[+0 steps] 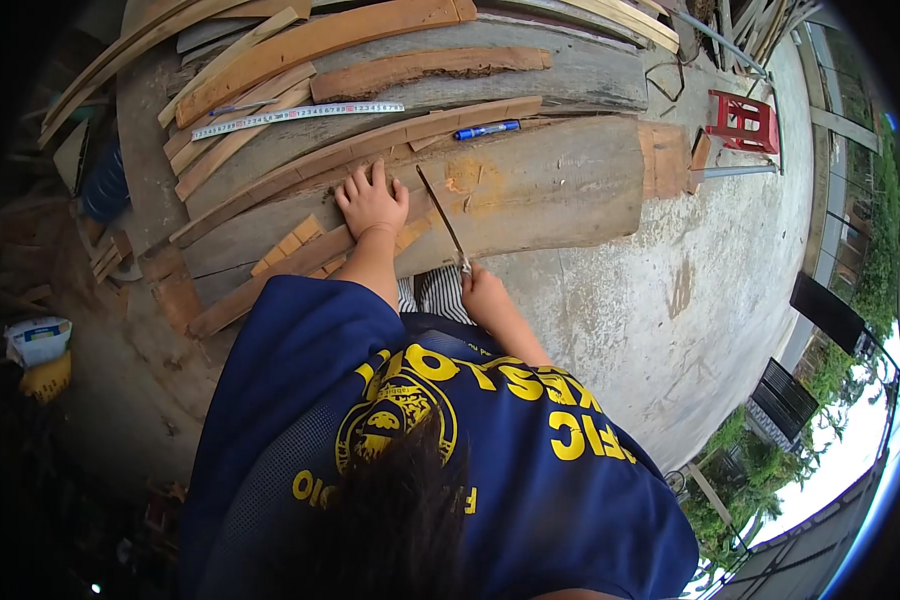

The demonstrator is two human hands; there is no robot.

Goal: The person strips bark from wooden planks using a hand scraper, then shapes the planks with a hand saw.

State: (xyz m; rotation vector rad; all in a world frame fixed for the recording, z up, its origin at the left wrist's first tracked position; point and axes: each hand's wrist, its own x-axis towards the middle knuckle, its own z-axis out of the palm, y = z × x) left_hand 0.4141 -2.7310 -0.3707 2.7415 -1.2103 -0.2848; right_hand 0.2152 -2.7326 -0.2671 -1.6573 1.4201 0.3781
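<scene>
My left hand (372,200) lies with its fingers spread on a long brown wood strip (310,253), pressing it against the weathered plank top (530,190). In my right hand (483,297) is the handle of a thin saw (442,215), its narrow dark blade pointing away from me across the plank, beside the strip's right end. Orange-yellow sawdust (480,178) is scattered just beyond the blade. A blue marker (487,130) and a white ruler (300,114) rest further off among curved wood pieces (330,50).
Small cut blocks (288,245) lie left of my left hand. A red plastic stool (743,122) stands on the concrete floor (650,300) at the right. At the far left are a white and yellow sack (42,350) and wood scraps.
</scene>
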